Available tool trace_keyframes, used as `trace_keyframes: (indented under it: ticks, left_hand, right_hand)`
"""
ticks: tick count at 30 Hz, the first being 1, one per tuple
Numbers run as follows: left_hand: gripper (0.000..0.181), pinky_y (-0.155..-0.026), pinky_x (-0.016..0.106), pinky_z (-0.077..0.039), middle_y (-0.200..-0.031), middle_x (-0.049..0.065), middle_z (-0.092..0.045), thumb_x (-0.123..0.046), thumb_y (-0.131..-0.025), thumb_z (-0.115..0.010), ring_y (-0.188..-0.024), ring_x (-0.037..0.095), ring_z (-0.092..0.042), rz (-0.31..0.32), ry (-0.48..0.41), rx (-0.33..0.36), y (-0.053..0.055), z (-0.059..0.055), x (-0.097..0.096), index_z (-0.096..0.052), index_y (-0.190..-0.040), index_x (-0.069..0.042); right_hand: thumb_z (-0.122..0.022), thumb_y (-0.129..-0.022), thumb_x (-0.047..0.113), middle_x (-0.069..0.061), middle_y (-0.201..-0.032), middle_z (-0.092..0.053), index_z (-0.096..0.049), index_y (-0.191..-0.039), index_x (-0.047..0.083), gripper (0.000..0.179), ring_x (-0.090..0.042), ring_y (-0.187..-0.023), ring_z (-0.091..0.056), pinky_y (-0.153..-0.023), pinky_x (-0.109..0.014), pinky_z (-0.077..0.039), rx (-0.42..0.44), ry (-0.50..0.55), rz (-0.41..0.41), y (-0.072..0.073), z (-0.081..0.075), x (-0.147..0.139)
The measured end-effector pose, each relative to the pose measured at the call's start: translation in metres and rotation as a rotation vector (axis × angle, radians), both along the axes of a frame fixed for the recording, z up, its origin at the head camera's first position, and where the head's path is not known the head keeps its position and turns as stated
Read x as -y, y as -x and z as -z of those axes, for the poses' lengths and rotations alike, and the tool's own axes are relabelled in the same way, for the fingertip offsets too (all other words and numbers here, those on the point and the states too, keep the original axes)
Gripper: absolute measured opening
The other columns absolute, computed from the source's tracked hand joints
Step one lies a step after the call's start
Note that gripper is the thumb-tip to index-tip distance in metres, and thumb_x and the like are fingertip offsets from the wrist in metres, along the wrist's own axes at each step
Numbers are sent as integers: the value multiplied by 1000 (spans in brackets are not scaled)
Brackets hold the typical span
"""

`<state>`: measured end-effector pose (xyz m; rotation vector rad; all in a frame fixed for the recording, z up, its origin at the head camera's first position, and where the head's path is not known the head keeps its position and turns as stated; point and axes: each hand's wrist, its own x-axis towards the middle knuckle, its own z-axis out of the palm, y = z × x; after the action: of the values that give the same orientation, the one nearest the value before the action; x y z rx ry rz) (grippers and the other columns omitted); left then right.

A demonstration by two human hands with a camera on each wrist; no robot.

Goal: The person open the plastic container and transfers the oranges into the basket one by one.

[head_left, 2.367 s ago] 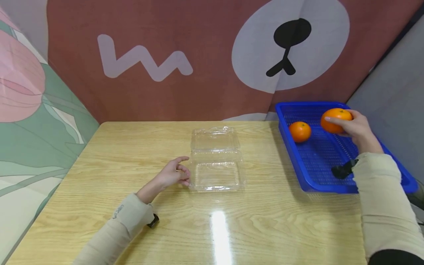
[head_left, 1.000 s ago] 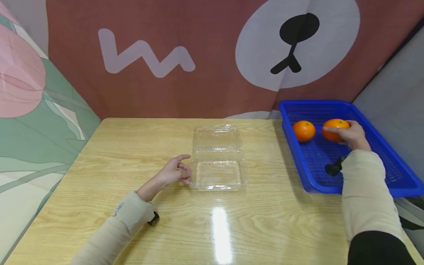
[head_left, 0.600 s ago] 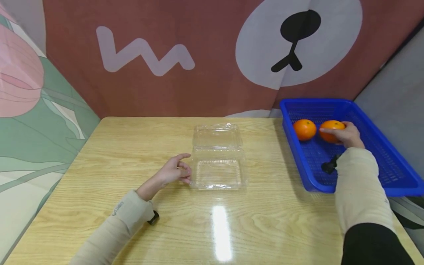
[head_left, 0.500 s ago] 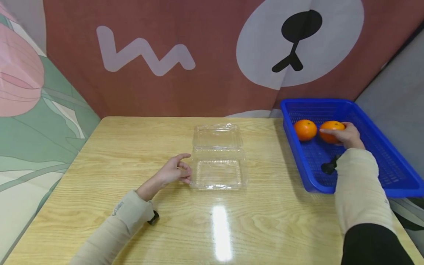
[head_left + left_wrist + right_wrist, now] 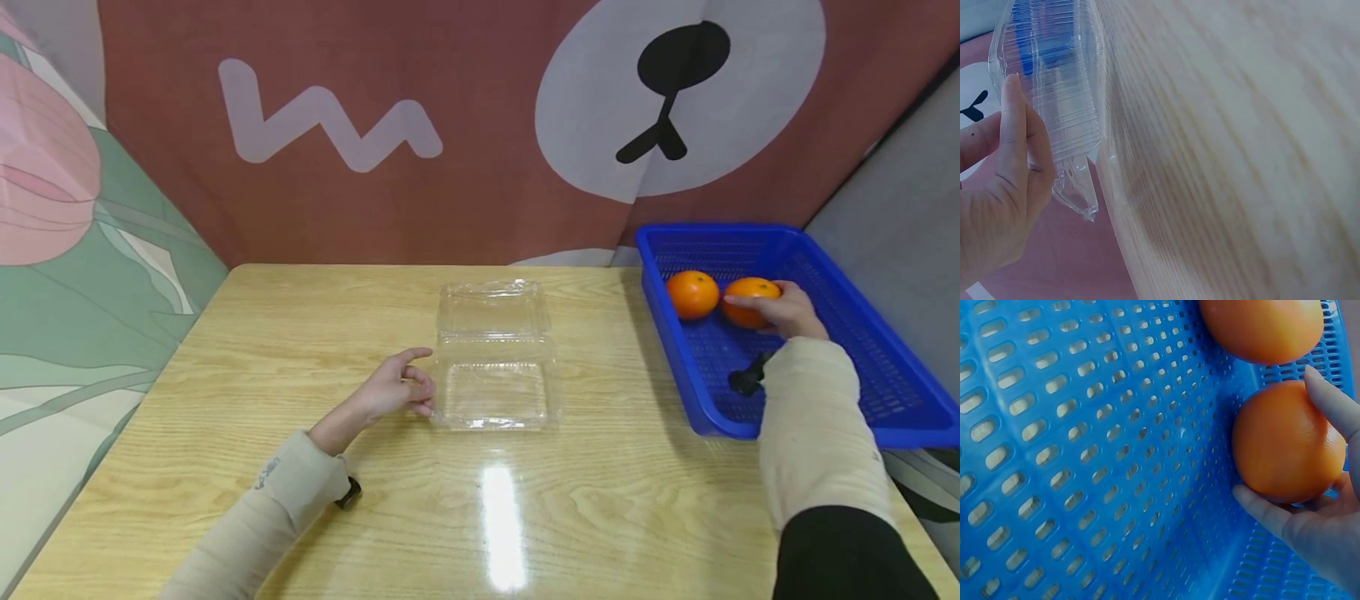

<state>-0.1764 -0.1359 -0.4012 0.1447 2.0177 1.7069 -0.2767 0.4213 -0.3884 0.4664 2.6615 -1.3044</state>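
In the blue basket [image 5: 720,392], my right hand [image 5: 793,310] grips an orange [image 5: 750,302], thumb on one side and fingers around the other. The right wrist view shows this orange [image 5: 1288,444] low in the basket, near its mesh floor. A second orange [image 5: 692,295] lies just left of it. My left hand [image 5: 390,387] is beside the left edge of a clear plastic clamshell box [image 5: 495,392], whose lid [image 5: 492,310] lies back, away from me. In the left wrist view, the left fingers [image 5: 1013,125] are fairly straight and appear to touch the box's ribbed side.
The wooden table [image 5: 300,317] carries the box near its middle and the basket at its right. A printed cloth [image 5: 337,217] hangs behind the far edge. A grey surface [image 5: 900,208] stands right of the basket. Black wrist cameras hang under both sleeves.
My right hand has lowered its orange into the basket and shifted left, close to the other orange. In the last half second it sinks slightly. The left hand and box stay put.
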Motion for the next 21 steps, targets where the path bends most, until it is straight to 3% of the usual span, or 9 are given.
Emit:
trace_keyframes:
  ticks: [11, 13, 14, 15, 17, 18, 20, 21]
  left_hand:
    - [64, -67, 31, -58, -101, 28, -50, 14, -87, -48, -70, 20, -62, 2, 5, -2, -1, -2, -2, -17, -142, 5]
    - [64, -68, 31, -58, -101, 28, -50, 14, -87, -48, -70, 19, -62, 1, 13, -2, -1, -2, -2, -17, -142, 5]
    - [64, -68, 31, -58, -101, 28, -50, 14, -87, -48, -70, 19, -62, 1, 17, -1, -1, -2, -2, -17, -142, 5]
    - [64, -68, 31, -58, -101, 28, -51, 14, -87, -48, -70, 19, -62, 0, 21, -1, -1, -2, -2, -17, -142, 5]
    - [64, -68, 31, -58, -101, 28, -51, 15, -87, -48, -70, 19, -62, -2, 28, 2, -1, -2, -2, -17, -142, 5]
    - [64, -68, 31, -58, -102, 29, -51, 15, -87, -48, -70, 19, -62, -4, 29, 3, -1, -2, -2, -17, -142, 5]
    - [64, -68, 31, -58, -102, 29, -51, 15, -86, -47, -70, 19, -62, -8, 29, 3, -2, -3, -2, -17, -142, 4]
    - [64, -68, 31, -58, -102, 29, -50, 15, -86, -47, -70, 19, -62, -12, 28, 2, -2, -3, -2, -18, -142, 4]
  right_hand:
    - [-61, -81, 52, -37, -138, -15, 2, -140, -14, 108, -48, -118, -29, -90, -62, -42, 32, 23, 20, 4, 5, -9]
    - [-62, -78, 56, -36, -138, -17, 2, -141, -12, 113, -47, -117, -30, -75, -53, -53, 37, 12, 35, 9, 10, -14]
    - [-63, -76, 57, -36, -139, -16, 2, -141, -11, 115, -48, -117, -30, -74, -53, -53, 39, 17, 39, 10, 12, -16]
    - [-63, -74, 60, -35, -138, -16, 2, -141, -11, 117, -47, -117, -30, -65, -45, -55, 40, 8, 42, 12, 14, -18]
    - [-64, -72, 61, -35, -140, -14, 3, -142, -10, 120, -48, -119, -29, -65, -45, -55, 42, 4, 53, 13, 15, -19]
    - [-63, -72, 62, -36, -141, -12, 5, -141, -10, 121, -49, -120, -28, -61, -38, -54, 39, -2, 44, 13, 14, -20]
    - [-62, -74, 61, -36, -143, -7, 7, -142, -8, 120, -50, -123, -24, -78, -53, -51, 43, -1, 52, 11, 10, -18]
    - [-61, -74, 61, -35, -144, -5, 8, -142, -8, 119, -50, -124, -23, -80, -53, -51, 46, -5, 57, 9, 7, -16]
